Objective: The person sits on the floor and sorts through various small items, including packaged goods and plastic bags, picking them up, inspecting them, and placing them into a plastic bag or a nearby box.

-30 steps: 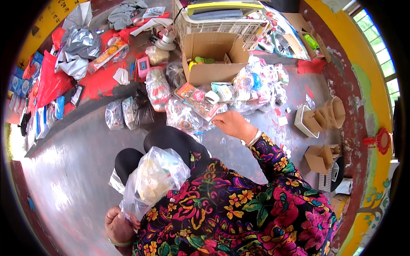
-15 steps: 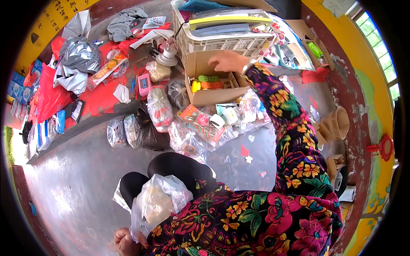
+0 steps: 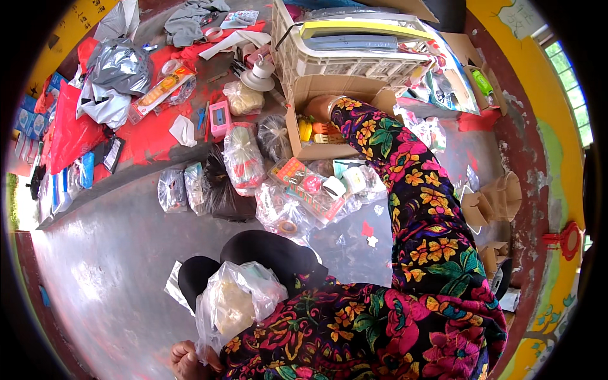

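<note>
A clear plastic bag [image 3: 237, 297] with something pale yellowish inside lies on my lap. My left hand [image 3: 187, 358] is closed on the gathered lower edge of this bag. Stretched far forward, my right hand [image 3: 321, 109] is down inside an open cardboard box [image 3: 310, 151]. It is over the orange item [image 3: 326, 134] in there, beside a yellow item [image 3: 305, 130]. The sleeve and the box walls partly hide its fingers, so their grip does not show.
Behind the box stands a cream plastic crate [image 3: 354, 66]. Bagged goods [image 3: 244, 158], a black bag [image 3: 225, 190] and a pink-framed item [image 3: 220, 118] are to its left. Silvery bags [image 3: 117, 79] and a red bag [image 3: 73, 130] lie farther left. A brown paper bag [image 3: 503, 196] is at right.
My right hand has gone from above the box down into it, and the sleeve now covers the box's right part. The left hand still holds the bag. The view has shifted slightly.
</note>
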Motion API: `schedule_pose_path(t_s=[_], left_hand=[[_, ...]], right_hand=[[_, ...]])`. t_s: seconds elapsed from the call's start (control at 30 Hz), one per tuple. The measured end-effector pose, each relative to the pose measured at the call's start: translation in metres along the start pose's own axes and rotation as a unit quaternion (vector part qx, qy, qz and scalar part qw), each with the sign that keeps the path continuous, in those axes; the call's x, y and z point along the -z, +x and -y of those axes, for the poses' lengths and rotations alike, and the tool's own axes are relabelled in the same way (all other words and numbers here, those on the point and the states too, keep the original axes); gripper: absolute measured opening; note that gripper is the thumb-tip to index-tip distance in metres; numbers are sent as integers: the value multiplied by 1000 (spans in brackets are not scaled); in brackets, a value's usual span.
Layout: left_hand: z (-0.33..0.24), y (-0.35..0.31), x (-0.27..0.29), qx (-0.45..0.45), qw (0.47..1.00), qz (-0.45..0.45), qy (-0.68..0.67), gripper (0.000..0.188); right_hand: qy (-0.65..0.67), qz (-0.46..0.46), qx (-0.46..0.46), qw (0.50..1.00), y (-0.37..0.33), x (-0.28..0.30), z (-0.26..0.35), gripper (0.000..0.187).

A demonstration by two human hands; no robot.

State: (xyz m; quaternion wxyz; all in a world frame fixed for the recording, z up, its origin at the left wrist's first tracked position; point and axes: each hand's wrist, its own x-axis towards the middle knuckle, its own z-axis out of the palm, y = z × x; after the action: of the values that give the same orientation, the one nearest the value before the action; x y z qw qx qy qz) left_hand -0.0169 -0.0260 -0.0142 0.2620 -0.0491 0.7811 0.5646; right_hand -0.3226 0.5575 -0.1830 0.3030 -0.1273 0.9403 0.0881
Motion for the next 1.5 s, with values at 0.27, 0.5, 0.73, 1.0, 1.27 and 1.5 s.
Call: schedule_pose_path(t_s=[0.27,0.5,0.73,1.0,1.27,1.5], left_hand=[[-8,15,-13,-81,942,77,-316,24],[-8,2,-3,43,950,65,-301,19],[-7,13,-14,-92,945,78,-305,23],[-17,6,-15,-2,950,57,-308,17],[1,4,1,25,949,91,-302,17],[-3,15,-15,-65,943,68,-320,24]], right_hand=[[35,-73,-25,996,-57,27,28,29],[70,-154,-5,986,-58,7,39,35],[-11,-126,70,989,-55,6,60,31],[-76,-143,147,976,-59,15,62,17],[13,-190,74,979,-71,24,43,19],[-16,-249,4,968,-90,17,-47,15]])
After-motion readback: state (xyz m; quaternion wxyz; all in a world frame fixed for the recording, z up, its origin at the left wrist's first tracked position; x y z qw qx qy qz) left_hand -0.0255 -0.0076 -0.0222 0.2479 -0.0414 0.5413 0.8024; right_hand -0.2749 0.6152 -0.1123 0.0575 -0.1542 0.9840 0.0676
